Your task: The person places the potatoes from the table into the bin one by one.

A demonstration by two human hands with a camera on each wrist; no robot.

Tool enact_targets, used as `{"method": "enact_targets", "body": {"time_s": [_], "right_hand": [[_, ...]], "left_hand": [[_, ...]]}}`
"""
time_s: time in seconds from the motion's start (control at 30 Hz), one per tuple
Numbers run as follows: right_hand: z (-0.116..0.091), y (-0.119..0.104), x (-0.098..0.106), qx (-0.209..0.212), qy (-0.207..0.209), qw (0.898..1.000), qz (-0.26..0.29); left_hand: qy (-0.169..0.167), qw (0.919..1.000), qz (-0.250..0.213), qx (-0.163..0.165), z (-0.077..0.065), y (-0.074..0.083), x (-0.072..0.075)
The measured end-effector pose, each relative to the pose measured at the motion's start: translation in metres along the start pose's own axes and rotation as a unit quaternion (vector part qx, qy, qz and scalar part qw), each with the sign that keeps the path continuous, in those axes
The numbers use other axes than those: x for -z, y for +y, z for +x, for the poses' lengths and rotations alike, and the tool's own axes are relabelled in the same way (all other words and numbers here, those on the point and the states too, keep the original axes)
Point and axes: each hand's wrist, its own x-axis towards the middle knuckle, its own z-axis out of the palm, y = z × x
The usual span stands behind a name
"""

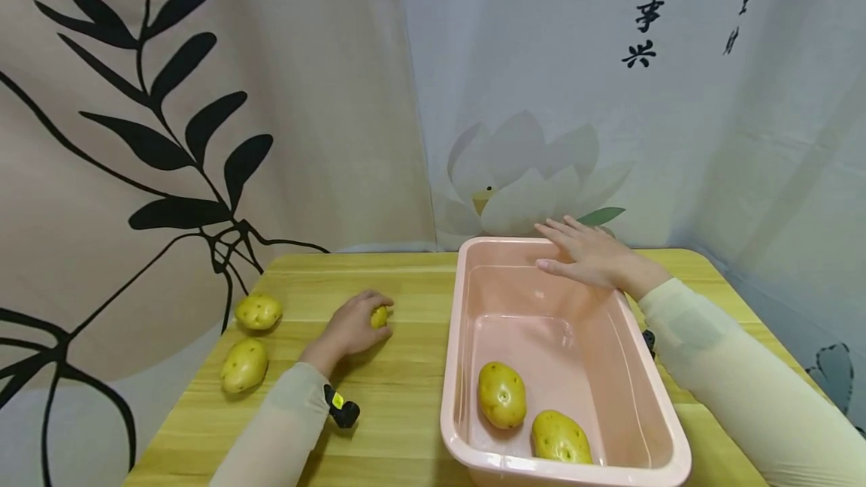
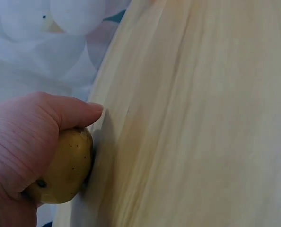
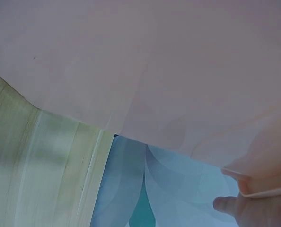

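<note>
My left hand (image 1: 352, 325) is on the left half of the table, its fingers and thumb curled round a yellow potato (image 1: 380, 316). Most of that potato is hidden by the hand in the head view; the left wrist view shows more of its spotted skin (image 2: 68, 165) beneath the thumb, close to the wood. Over the far right corner of a pink plastic basin (image 1: 452, 367) lies my right hand (image 1: 591, 258), fingers stretched out and spread, resting on the rim. Two potatoes, one (image 1: 502, 395) slightly farther back and another (image 1: 561, 437) at the near wall, lie in the basin.
Two more potatoes, one (image 1: 258, 312) behind the other (image 1: 244, 366), sit near the left edge of the wooden table (image 1: 406, 412). A printed curtain (image 1: 325, 96) hangs right behind the table's far edge.
</note>
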Motion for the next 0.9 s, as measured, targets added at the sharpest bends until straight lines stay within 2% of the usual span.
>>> {"method": "enact_targets", "body": {"time_s": [0.5, 0.67, 0.9], "right_hand": [[0.001, 0.003, 0.0, -0.006, 0.002, 1.0, -0.011], [0.0, 0.003, 0.001, -0.008, -0.005, 1.0, -0.013], [0.001, 0.0, 0.003, -0.007, -0.006, 1.0, -0.014]], "left_hand": [[-0.006, 0.9986, -0.005, -0.052, -0.006, 0.039, -0.015], [-0.013, 0.9982, -0.017, -0.055, -0.008, 0.051, -0.015], [-0.035, 0.9974, -0.009, -0.063, -0.011, 0.059, -0.016]]}}
